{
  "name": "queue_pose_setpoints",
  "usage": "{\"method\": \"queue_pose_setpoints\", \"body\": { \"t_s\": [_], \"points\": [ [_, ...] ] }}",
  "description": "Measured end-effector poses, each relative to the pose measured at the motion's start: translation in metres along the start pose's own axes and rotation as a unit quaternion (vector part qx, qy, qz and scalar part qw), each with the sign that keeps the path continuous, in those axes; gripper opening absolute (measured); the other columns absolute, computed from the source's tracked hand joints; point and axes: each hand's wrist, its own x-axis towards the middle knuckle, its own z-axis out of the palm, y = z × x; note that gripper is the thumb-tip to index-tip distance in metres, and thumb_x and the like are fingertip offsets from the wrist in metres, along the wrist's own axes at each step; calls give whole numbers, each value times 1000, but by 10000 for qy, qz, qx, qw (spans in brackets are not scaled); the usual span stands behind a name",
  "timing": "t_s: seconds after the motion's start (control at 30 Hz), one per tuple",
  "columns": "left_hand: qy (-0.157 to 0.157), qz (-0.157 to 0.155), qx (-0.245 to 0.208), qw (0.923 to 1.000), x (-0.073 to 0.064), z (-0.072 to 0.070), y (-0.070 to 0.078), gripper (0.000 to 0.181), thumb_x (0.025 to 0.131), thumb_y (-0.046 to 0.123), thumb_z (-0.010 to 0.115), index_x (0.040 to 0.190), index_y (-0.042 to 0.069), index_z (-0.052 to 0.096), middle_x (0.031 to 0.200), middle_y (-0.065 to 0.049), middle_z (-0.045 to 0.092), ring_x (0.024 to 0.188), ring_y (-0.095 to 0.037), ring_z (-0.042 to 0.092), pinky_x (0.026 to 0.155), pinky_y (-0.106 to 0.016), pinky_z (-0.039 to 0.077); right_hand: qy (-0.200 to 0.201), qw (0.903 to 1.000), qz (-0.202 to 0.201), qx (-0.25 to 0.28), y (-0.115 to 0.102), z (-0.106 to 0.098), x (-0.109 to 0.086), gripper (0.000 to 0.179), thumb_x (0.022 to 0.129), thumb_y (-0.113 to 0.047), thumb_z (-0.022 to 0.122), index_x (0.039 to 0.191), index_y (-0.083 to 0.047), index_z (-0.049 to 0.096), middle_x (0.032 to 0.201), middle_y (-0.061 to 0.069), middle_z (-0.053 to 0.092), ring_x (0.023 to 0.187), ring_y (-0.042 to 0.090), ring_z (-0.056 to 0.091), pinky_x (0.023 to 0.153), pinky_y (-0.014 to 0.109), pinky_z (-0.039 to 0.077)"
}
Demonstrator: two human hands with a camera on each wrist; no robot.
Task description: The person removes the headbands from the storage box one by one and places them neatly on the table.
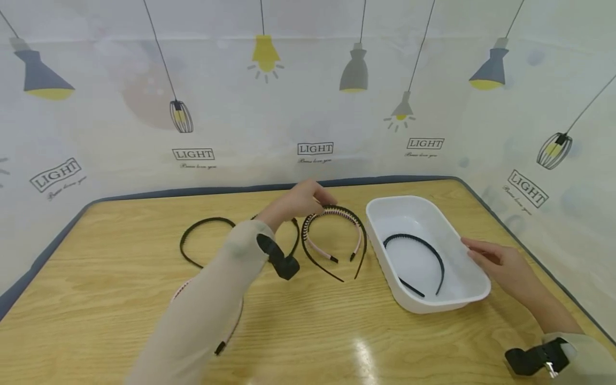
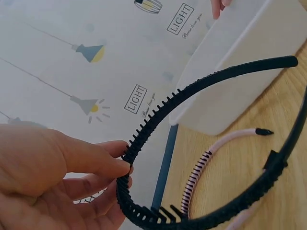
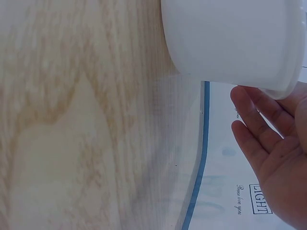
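Observation:
My left hand (image 1: 308, 199) pinches the top of a black toothed headband (image 2: 194, 87) between thumb and fingertips. Behind it, a pink headband with dark teeth (image 2: 193, 179) lies on the table, overlapped by the black one in the head view. My right hand (image 1: 505, 267) holds the right rim of a white plastic bin (image 1: 454, 230); in the right wrist view several of its fingers (image 3: 252, 117) extend along the outside, below the rim. Inside the bin rests another black headband (image 1: 441, 262).
Left of the left forearm lies a black headband (image 1: 183, 246). Another dark headband (image 1: 297, 235) is partly covered by that wrist, and a pale pink headband (image 1: 236, 323) is mostly under the sleeve. A lamp-printed cloth (image 1: 269, 117) stands behind the wooden table (image 1: 308, 331).

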Motion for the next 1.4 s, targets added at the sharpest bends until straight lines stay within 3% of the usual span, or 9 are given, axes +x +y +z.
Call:
{"method": "queue_pose_setpoints", "body": {
  "t_s": [0.2, 0.4, 0.6, 0.67, 0.9, 1.33, 1.4],
  "points": [
    [-28, -183, -133, 9997, -11, -2, -15, 32, 85, -9, 54, 114, 0, 63, 115, -14, 61, 110, -26, 53, 88, -35, 46, -56, 10000, 60, -46, 2, 0, 0, 38, 95, -18, 51, 124, 6, 53, 121, 27, 53, 94, -25, 35, 72, 2, 38],
    [-95, -173, -241, 9995, -24, -5, -28, 33, 85, -10, 50, 116, -3, 61, 116, -16, 59, 111, -30, 52, 90, -37, 45, -52, 9999, 61, -103, 2, 1, -1, 38, 95, -19, 51, 123, 6, 54, 121, 29, 52, 94, -26, 34, 72, 1, 37],
    [-142, -145, -178, 9996, -32, -4, -41, 33, 84, -11, 51, 114, -2, 62, 113, -14, 61, 109, -28, 54, 88, -36, 46, -11, 9999, 29, -109, 0, 0, -1, 38, 95, -21, 51, 123, 5, 54, 120, 16, 56, 95, -25, 35, 72, 2, 38],
    [-186, -116, -180, 9996, -35, -5, -44, 34, 84, -13, 51, 114, -3, 62, 112, -15, 61, 108, -29, 54, 88, -35, 46, 3, 9999, 22, -111, 0, 0, -1, 38, 95, -20, 52, 123, 5, 54, 120, 14, 55, 95, -25, 36, 72, 2, 38],
    [-330, 45, 18, 9994, -47, -7, -53, 32, 84, -11, 53, 114, -6, 61, 114, -17, 60, 110, -31, 53, 87, -36, 47, 41, 9999, -70, -117, 0, 0, -1, 36, 94, -15, 52, 122, 7, 54, 119, 29, 53, 94, -25, 35, 71, 2, 39],
    [-408, -9, 71, 9991, -67, -7, -71, 31, 85, -9, 55, 114, -3, 62, 113, -14, 61, 110, -30, 53, 85, -34, 48, 16, 9999, -84, -88, 0, 0, 1, 36, 95, -15, 52, 123, 7, 54, 120, 27, 54, 94, -25, 35, 71, 2, 39],
    [-412, -71, 40, 9991, -69, -7, -72, 31, 85, -9, 55, 114, -3, 62, 113, -14, 61, 110, -30, 53, 85, -33, 48, 21, 9999, -90, -64, 0, 0, 1, 36, 95, -16, 52, 123, 6, 54, 120, 19, 56, 94, -25, 36, 71, 2, 39]
  ]
}}
